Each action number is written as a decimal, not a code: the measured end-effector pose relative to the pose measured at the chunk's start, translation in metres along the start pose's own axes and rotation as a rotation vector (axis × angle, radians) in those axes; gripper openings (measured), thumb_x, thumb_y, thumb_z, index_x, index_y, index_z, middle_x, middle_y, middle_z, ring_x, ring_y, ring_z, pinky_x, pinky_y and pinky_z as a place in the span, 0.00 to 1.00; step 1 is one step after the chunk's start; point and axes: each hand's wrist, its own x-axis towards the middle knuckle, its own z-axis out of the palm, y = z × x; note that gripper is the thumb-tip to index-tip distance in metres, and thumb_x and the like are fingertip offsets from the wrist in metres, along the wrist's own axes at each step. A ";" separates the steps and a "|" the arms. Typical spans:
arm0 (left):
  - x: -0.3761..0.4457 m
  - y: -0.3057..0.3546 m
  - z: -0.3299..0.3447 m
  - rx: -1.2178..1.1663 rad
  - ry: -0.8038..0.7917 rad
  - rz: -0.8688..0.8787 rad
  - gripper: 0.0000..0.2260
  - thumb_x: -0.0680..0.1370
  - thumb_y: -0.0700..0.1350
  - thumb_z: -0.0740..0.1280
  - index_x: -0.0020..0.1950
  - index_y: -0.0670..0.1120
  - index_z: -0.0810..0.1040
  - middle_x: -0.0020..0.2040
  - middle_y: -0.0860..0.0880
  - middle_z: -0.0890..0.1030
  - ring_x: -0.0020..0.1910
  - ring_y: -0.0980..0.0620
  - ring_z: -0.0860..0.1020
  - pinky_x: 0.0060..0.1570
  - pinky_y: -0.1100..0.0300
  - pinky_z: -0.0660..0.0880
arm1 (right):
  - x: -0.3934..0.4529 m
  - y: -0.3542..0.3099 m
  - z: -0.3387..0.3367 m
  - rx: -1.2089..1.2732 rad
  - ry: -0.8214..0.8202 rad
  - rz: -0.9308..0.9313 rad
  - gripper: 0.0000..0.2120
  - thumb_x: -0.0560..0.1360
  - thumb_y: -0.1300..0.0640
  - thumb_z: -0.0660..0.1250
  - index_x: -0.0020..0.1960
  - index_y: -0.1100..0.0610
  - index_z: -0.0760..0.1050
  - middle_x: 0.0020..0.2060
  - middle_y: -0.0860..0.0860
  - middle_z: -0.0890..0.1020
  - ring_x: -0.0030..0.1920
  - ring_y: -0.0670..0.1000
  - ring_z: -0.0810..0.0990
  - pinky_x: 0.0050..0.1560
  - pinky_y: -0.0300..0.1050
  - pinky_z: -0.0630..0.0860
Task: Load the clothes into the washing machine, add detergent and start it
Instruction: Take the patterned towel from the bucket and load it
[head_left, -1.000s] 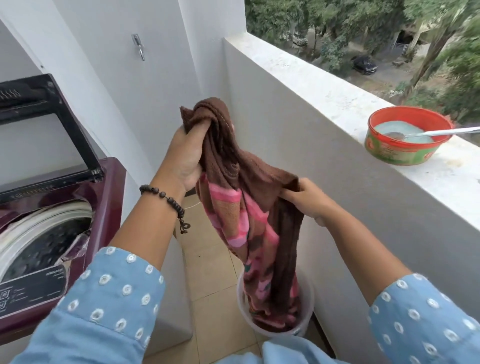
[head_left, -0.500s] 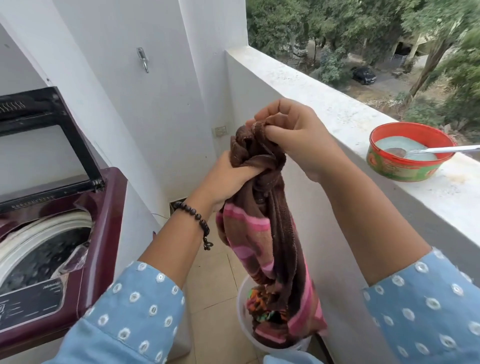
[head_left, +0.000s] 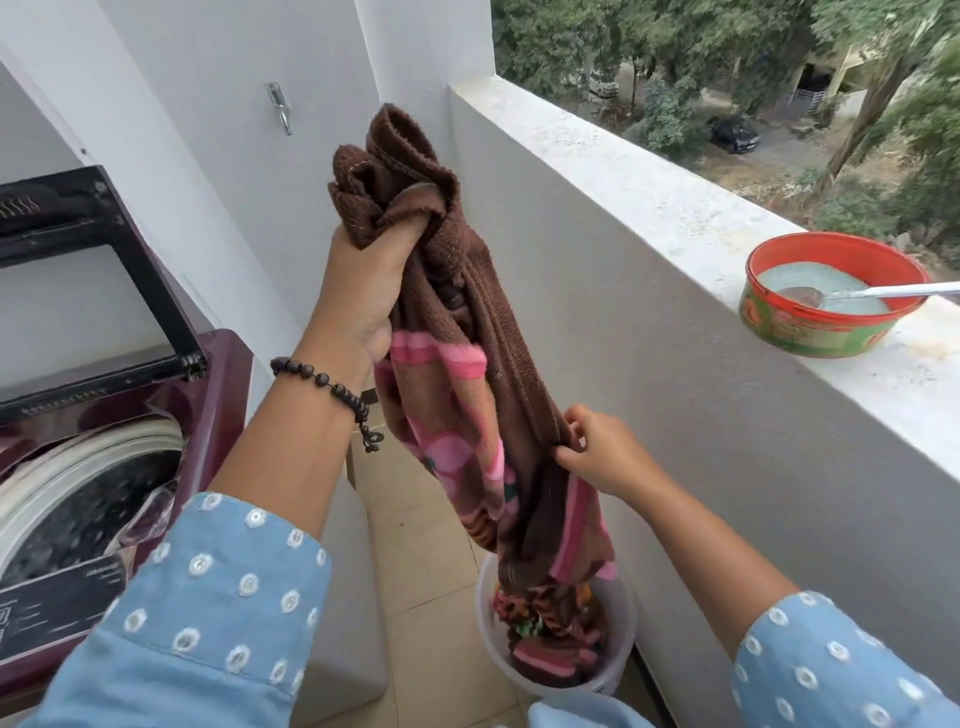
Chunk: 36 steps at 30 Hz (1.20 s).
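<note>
Head view shows the left hand (head_left: 363, 291) raised, its fingers curled tight round the bunched top of a brown and pink striped terry towel (head_left: 467, 364). The right hand (head_left: 597, 457) pinches the brown edge lower down between thumb and fingers. The towel hangs between them, its lower end inside a translucent white plastic bucket (head_left: 621, 670) on the tiled floor. At the left stands a maroon top-loading washing machine (head_left: 218, 395), lid up, drum exposed. On the white balcony ledge (head_left: 649, 208) sits a red and green round tub (head_left: 821, 332) of pale powder with a metal spoon (head_left: 883, 292) resting in it.
</note>
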 end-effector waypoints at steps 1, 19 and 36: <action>0.000 0.000 -0.002 -0.017 0.016 0.004 0.07 0.80 0.35 0.66 0.46 0.45 0.80 0.38 0.51 0.86 0.41 0.53 0.84 0.44 0.57 0.80 | 0.002 -0.002 -0.006 0.024 0.019 -0.002 0.19 0.72 0.50 0.73 0.56 0.55 0.70 0.48 0.52 0.80 0.49 0.56 0.79 0.47 0.50 0.75; -0.009 -0.036 -0.024 0.319 -0.323 -0.151 0.10 0.73 0.36 0.74 0.53 0.43 0.81 0.45 0.51 0.87 0.47 0.54 0.84 0.47 0.61 0.79 | 0.006 -0.101 -0.113 0.355 0.249 -0.332 0.11 0.67 0.59 0.60 0.43 0.60 0.79 0.36 0.59 0.84 0.37 0.58 0.85 0.45 0.62 0.80; -0.007 -0.006 0.010 -0.022 -0.053 -0.007 0.10 0.77 0.33 0.67 0.42 0.46 0.83 0.37 0.49 0.85 0.38 0.52 0.84 0.40 0.58 0.80 | -0.020 -0.052 -0.025 0.669 0.049 -0.440 0.44 0.67 0.52 0.80 0.76 0.52 0.61 0.69 0.47 0.73 0.69 0.48 0.73 0.69 0.57 0.71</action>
